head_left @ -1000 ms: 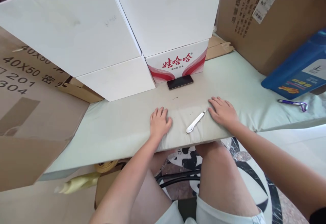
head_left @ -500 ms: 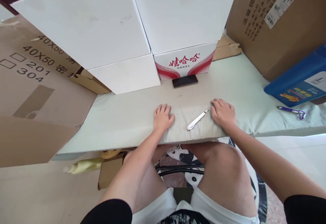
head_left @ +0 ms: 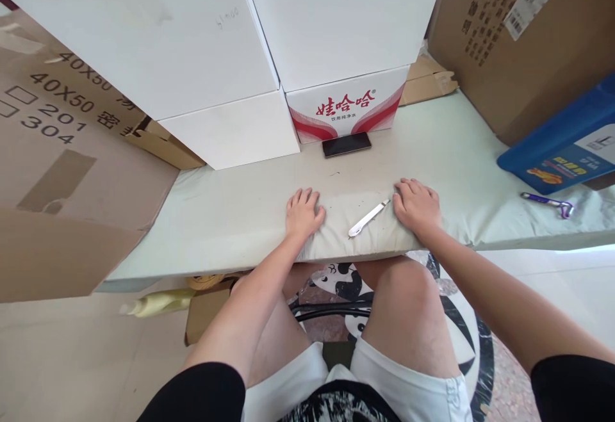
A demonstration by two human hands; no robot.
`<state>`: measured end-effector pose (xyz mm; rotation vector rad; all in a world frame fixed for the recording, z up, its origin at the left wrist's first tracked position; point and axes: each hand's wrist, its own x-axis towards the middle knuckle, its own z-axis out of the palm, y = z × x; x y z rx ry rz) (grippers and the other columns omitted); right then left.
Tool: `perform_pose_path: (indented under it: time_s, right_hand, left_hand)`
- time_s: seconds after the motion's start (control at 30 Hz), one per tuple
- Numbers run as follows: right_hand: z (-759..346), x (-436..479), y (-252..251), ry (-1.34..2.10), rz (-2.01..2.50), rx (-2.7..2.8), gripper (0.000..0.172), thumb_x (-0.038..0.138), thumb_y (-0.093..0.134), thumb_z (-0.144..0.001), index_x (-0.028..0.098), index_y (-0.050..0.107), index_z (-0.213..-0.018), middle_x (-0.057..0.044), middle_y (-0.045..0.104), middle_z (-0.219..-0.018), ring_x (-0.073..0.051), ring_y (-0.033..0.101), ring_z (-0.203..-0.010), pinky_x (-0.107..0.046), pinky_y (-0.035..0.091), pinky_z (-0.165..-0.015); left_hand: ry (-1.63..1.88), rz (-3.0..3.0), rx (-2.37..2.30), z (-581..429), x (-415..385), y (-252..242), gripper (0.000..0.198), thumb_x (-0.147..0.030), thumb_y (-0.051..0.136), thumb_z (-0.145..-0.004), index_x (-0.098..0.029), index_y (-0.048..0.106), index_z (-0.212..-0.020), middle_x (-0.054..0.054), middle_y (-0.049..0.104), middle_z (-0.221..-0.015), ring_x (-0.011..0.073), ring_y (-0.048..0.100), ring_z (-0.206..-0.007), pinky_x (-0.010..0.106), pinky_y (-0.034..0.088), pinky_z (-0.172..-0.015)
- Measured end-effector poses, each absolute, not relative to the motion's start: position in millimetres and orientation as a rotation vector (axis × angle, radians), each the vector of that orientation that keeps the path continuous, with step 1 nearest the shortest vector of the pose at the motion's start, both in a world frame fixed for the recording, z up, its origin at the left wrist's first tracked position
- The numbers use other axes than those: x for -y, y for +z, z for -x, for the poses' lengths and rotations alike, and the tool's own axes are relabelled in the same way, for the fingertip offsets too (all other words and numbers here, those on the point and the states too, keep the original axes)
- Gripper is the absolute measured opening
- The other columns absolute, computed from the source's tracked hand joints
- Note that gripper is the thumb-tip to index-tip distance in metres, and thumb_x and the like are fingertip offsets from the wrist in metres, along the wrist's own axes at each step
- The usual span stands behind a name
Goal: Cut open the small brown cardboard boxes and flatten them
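My left hand (head_left: 303, 213) rests palm down on the pale green cloth cover (head_left: 230, 217), fingers spread and holding nothing. To its right, my right hand (head_left: 417, 204) also lies on the cloth, with its fingers a little bent and nothing in them. Between the two hands is a slim white tool (head_left: 369, 218) that looks like a small craft knife, lying slantwise. Its narrow tip points at my right fingertips, apart from them. Farther back, a black phone (head_left: 346, 145) lies flat against the foot of a white carton with red lettering (head_left: 346, 107).
Large white boxes (head_left: 144, 38) are stacked at the back. A brown carton (head_left: 62, 172) stands at left, another (head_left: 523, 57) at right. A blue jug (head_left: 552, 159) and a purple-handled tool (head_left: 548, 202) lie at right. A yellowish bottle (head_left: 161, 303) is on the floor below.
The whole view has shifted slightly, with things appearing a little higher and farther left. Both hands stay in place on the cloth, and the white tool lies where it was.
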<state>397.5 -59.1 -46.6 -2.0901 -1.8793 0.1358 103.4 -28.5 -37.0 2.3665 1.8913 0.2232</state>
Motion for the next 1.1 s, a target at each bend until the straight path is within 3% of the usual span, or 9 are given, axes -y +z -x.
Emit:
perform_pose_path:
  time_s: [0.6,0.87,1.03,1.1]
  right_hand:
    - [-397,57,-47,0.127,2.092,1.89,0.043,0.034,0.035,-0.1,0.018,0.064,-0.128,-0.015,0.061,-0.148,-0.032,0.05,-0.142,-0.054,0.038,-0.115]
    - [-402,35,-43,0.098,2.073,2.002,0.038,0.037,0.044,-0.093,0.019,0.066,-0.118,-0.016,0.068,-0.134,-0.036,0.06,-0.128,-0.06,0.043,-0.107]
    - [-378,-70,-16,0.262,1.831,2.339,0.054,0.033,0.059,-0.085,0.017,0.059,-0.137,-0.014,0.059,-0.148,-0.029,0.058,-0.133,-0.041,0.049,-0.109]
    - [-363,-117,-7,0.33,1.772,2.457,0.066,0.032,0.066,-0.08,0.019,0.055,-0.144,-0.012,0.055,-0.154,-0.031,0.058,-0.134,-0.041,0.051,-0.107]
  left_hand:
    - [0.289,-2.277,-1.886,-104,29,-30,0.044,-0.034,0.054,-0.094,-0.025,0.063,-0.136,0.006,0.056,-0.154,0.0314,0.04,-0.15,0.049,0.033,-0.124]
    - [0.402,-1.939,-1.945,-98,-4,-16,0.028,-0.038,0.051,-0.098,-0.029,0.077,-0.103,0.006,0.072,-0.132,0.035,0.057,-0.13,0.056,0.05,-0.104]
    - [0.397,-1.874,-1.843,-86,-18,-12,0.023,-0.038,0.057,-0.096,-0.026,0.076,-0.1,0.006,0.075,-0.122,0.0337,0.06,-0.125,0.052,0.049,-0.105]
    - [0.393,-1.867,-1.819,-81,-17,-12,0.02,-0.036,0.059,-0.095,-0.024,0.075,-0.098,0.006,0.075,-0.118,0.0315,0.062,-0.122,0.05,0.048,-0.106]
